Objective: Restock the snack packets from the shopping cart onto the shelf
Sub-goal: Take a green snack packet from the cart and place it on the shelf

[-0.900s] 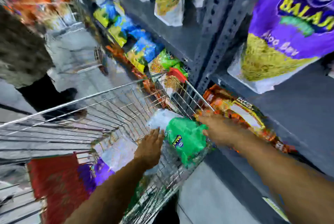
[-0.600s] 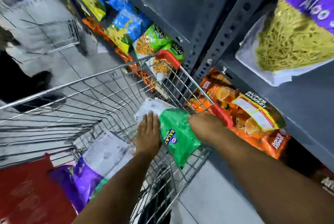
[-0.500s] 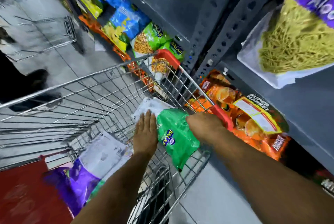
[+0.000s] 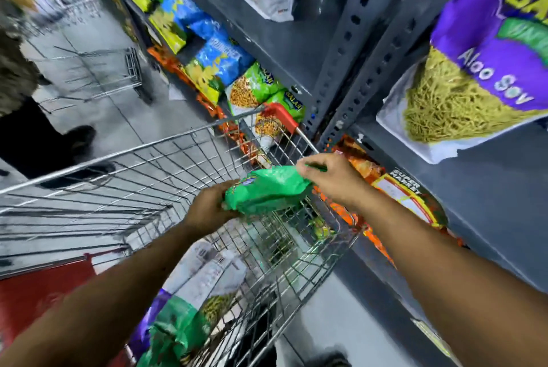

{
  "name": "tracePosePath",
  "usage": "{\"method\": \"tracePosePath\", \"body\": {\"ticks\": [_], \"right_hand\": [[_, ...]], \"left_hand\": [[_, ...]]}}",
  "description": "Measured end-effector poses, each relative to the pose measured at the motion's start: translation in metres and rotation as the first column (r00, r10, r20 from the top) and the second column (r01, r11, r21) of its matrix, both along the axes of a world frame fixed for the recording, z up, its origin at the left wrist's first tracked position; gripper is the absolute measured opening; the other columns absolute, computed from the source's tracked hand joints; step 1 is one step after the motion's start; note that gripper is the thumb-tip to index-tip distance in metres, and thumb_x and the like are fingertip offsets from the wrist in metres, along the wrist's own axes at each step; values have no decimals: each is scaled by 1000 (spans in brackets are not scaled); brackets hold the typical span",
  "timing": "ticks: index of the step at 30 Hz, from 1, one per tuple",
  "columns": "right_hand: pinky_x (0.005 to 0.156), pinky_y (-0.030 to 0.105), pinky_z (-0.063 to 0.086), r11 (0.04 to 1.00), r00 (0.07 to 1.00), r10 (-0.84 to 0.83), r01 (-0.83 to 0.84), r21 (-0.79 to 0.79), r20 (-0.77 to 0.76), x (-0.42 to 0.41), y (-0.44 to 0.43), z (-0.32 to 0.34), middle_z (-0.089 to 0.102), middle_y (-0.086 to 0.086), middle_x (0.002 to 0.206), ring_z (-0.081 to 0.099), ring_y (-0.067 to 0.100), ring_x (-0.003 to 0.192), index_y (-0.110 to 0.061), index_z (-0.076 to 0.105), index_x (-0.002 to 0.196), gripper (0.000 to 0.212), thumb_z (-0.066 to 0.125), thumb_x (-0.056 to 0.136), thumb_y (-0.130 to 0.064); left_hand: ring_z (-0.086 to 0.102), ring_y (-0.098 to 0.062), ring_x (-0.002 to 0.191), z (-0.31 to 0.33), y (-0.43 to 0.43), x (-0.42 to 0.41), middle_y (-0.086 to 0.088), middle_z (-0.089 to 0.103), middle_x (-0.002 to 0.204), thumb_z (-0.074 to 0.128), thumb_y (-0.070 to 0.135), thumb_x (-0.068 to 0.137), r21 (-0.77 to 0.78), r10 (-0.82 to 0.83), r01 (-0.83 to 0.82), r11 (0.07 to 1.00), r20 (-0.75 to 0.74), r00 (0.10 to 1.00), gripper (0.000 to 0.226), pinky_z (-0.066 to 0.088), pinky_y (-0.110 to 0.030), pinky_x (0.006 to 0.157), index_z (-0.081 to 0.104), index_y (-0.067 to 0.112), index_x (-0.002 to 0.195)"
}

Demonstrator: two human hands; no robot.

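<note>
A green snack packet point(image 4: 268, 190) is held above the wire shopping cart point(image 4: 166, 144), near its right rim. My left hand point(image 4: 207, 208) grips the packet's lower left end. My right hand point(image 4: 329, 178) pinches its upper right end. More packets lie in the cart: a purple, white and green one point(image 4: 192, 298) near me. The grey metal shelf point(image 4: 489, 189) stands to the right, close to the cart. Orange packets point(image 4: 400, 194) sit on its low level, just behind my right hand.
A large purple packet point(image 4: 480, 70) of sev stands on the shelf above right. Blue and yellow packets point(image 4: 207, 61) and green ones point(image 4: 255, 88) fill the shelf farther along the aisle. A person point(image 4: 26, 117) stands at left beside another wire cart point(image 4: 100, 76).
Both hands have lifted the green packet up out of the cart; before, it lay inside against the right wall. My left hand moved from the white packet onto the green one.
</note>
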State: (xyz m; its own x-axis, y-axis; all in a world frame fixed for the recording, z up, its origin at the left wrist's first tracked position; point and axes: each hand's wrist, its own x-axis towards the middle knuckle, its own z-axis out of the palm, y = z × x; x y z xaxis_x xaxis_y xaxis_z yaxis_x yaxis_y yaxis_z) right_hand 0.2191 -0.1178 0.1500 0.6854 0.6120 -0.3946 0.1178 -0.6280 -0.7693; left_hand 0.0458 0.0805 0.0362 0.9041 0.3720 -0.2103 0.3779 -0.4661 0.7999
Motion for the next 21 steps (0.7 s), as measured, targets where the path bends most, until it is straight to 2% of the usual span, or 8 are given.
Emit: {"method": "tracePosePath", "body": {"ticks": [2, 5, 8, 9, 12, 15, 17, 21], "right_hand": [[97, 41, 50, 975, 986, -93, 119, 189, -141, -1, -5, 20, 71, -3, 104, 63, 18, 103, -32, 71, 90, 13, 69, 80, -41], [80, 27, 53, 850, 924, -41, 233, 473, -380, -7, -20, 46, 73, -8, 98, 66, 10, 94, -29, 71, 99, 50, 83, 56, -53], [85, 23, 51, 859, 936, 45, 142, 492, -349, -19, -31, 63, 73, -9, 105, 66, 7, 100, -14, 58, 121, 86, 91, 47, -44], [87, 24, 51, 882, 947, 70, 88, 463, -314, -26, -33, 71, 73, -9, 107, 65, 8, 102, -13, 56, 122, 85, 91, 49, -38], [87, 21, 50, 888, 974, 98, 8, 459, -207, -42, -41, 97, 73, -12, 102, 66, 4, 98, -15, 60, 113, 49, 79, 69, -7], [76, 13, 50, 856, 988, 51, 32, 516, -146, -56, -57, 126, 75, -19, 85, 67, -4, 84, -15, 61, 105, 36, 66, 78, 10], [73, 10, 50, 844, 990, 15, 63, 533, -142, -62, -73, 136, 74, -23, 78, 66, -8, 79, -16, 60, 101, 37, 63, 79, 14], [78, 14, 50, 802, 992, -100, 127, 584, -78, -74, -123, 143, 74, -21, 83, 66, -4, 83, -8, 61, 105, 38, 71, 69, 1]], "left_hand": [[66, 0, 75, 35, 2, -4, 24, 73, 78, 91, 14, 51, -148, 36, -38, 988, -20, 999, 56, 55, -23, 76, 68, 50, 88], [69, -4, 75, 92, 2, -8, 17, 76, 77, 89, 11, 50, -374, 41, -22, 927, 45, 998, 36, 56, -19, 71, 73, 24, 80], [71, -7, 80, 150, -3, -10, 9, 77, 83, 72, -17, 66, -473, -43, 107, 874, 143, 989, 37, 55, -17, 70, 72, 14, 88], [72, -9, 82, 164, -5, -11, 6, 77, 87, 68, -21, 67, -500, -64, 141, 855, 167, 984, 41, 55, -18, 71, 73, 14, 88], [71, -11, 87, 205, -14, -15, 2, 77, 93, 70, -15, 67, -507, -150, 236, 829, 206, 967, 36, 55, -20, 74, 71, 9, 95], [67, -20, 93, 235, -26, -12, -15, 73, 103, 87, 22, 60, -456, -211, 311, 834, 258, 943, 52, 54, -31, 84, 66, -2, 101], [66, -23, 96, 247, -36, -10, -17, 72, 106, 91, 33, 53, -462, -231, 338, 820, 273, 934, 64, 54, -34, 85, 66, 2, 104], [68, -15, 99, 265, -77, 6, -2, 74, 107, 84, 5, 60, -464, -343, 448, 764, 295, 892, 48, 54, -25, 82, 69, 11, 106]]}}
